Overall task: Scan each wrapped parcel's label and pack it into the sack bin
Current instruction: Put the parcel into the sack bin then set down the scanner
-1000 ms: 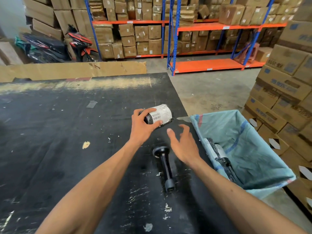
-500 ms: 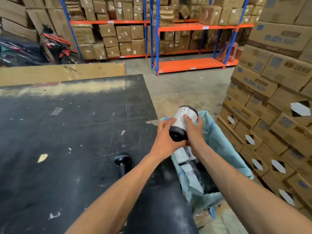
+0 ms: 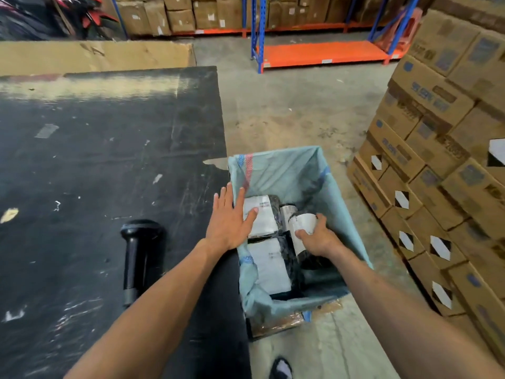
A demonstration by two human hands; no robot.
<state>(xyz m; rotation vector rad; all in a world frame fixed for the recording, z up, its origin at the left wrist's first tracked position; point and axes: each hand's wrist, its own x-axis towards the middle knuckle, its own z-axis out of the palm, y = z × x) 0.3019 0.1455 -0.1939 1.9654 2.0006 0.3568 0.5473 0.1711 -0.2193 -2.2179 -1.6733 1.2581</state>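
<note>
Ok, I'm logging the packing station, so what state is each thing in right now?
Left hand: open, fingers spread at the sack's rim.
Right hand: grips the cylindrical parcel.
Cylindrical parcel: inside the sack bin, not released.
Scanner: lying on the black table, untouched.

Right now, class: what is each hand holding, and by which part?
The right hand grips a cylindrical parcel around its labelled side, inside the sack bin. The left hand holds nothing.
</note>
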